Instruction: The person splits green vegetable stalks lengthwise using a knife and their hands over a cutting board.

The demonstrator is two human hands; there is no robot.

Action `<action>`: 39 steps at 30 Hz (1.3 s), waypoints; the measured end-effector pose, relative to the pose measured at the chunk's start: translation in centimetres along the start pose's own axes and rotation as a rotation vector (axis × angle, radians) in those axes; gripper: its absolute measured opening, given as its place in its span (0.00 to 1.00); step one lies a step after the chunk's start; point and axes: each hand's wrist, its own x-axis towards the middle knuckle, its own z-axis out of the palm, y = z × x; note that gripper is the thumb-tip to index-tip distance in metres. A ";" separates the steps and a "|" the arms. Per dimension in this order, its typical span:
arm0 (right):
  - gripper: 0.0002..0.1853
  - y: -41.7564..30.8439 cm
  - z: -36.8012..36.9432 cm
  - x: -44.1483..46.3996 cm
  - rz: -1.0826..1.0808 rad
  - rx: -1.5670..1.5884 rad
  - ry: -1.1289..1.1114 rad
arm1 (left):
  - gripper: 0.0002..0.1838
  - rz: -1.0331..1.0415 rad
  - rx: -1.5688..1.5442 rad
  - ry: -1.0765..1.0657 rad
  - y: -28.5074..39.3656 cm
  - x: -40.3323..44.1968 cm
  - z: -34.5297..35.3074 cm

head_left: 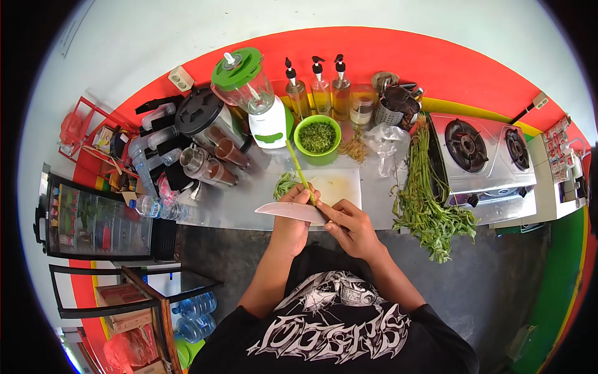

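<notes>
Head view: my left hand (293, 229), one, raised on a bent left forearm (266, 274), fingers clamped on a green stalk (298, 167) that slants up and away above the white cutting board (344, 184), its far end showing between blender (270, 128) and green bowl (319, 156). My right hand (351, 224), one, angled inward, fingers curled on a knife (286, 211), its blade crossing over the left hand; the two hands meet at the stalk's near end.

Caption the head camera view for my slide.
Left hand holds a green stem, right hand a knife, at a cutting board.
</notes>
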 end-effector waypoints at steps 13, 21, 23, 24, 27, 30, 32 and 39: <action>0.24 -0.1 -1.3 -5.4 0.011 0.017 0.250 | 0.07 -0.142 -0.070 -0.042 -4.2 -2.1 4.7; 0.22 -2.3 2.8 -6.5 0.107 0.286 0.394 | 0.07 -0.175 -0.110 -0.221 -2.2 -2.8 2.9; 0.21 -2.7 4.6 -6.5 0.186 0.496 0.409 | 0.07 -0.201 -0.139 -0.186 -1.4 -3.0 1.5; 0.23 -2.8 5.5 -6.5 0.164 0.499 0.402 | 0.07 -0.197 -0.145 -0.186 -1.2 -3.4 0.8; 0.24 -4.0 9.1 -6.5 0.155 0.510 0.422 | 0.09 -0.125 -0.067 -0.200 -0.9 -4.8 -1.5; 0.25 -5.6 13.2 -6.0 0.159 0.485 0.498 | 0.08 -0.086 -0.082 -0.137 -0.1 -6.6 -3.5; 0.25 -6.8 15.2 -6.2 0.196 0.492 0.531 | 0.08 -0.074 -0.080 -0.131 1.0 -7.7 -4.3; 0.25 -9.2 19.5 -6.2 0.238 0.348 0.548 | 0.14 -0.031 -0.163 -0.075 1.8 -10.5 -7.1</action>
